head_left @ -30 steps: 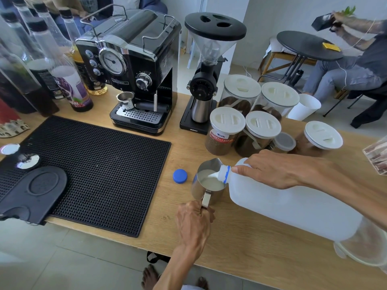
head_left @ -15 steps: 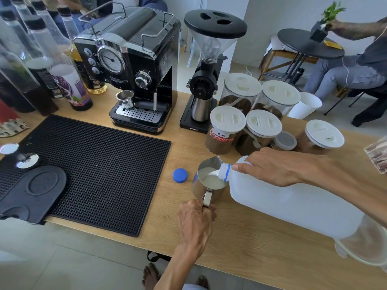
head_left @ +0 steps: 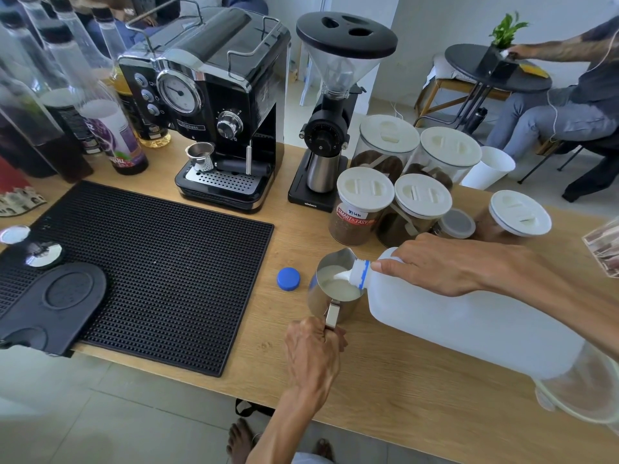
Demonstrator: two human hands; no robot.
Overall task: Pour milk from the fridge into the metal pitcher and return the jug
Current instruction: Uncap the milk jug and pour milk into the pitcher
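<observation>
A large white plastic milk jug (head_left: 469, 323) lies tipped toward the left, its open neck over the metal pitcher (head_left: 326, 299). Milk runs from the neck into the pitcher, which holds a pool of white milk. My right hand (head_left: 445, 266) grips the jug near its neck from above. My left hand (head_left: 313, 349) grips the pitcher's handle at the near side. The jug's blue cap (head_left: 288, 278) lies on the wooden counter (head_left: 418, 390) just left of the pitcher.
A black rubber mat (head_left: 160, 272) covers the counter's left. Behind stand an espresso machine (head_left: 214, 105), a grinder (head_left: 335, 105), syrup bottles (head_left: 100, 128) and several lidded jars (head_left: 365, 205). A glass container (head_left: 589, 390) sits at the right edge. A person sits at a small table (head_left: 495, 68) behind.
The milk level in the pitcher has risen slightly while the jug stays tipped. Both hands hold their places. The seated person behind has set a plant on the small table.
</observation>
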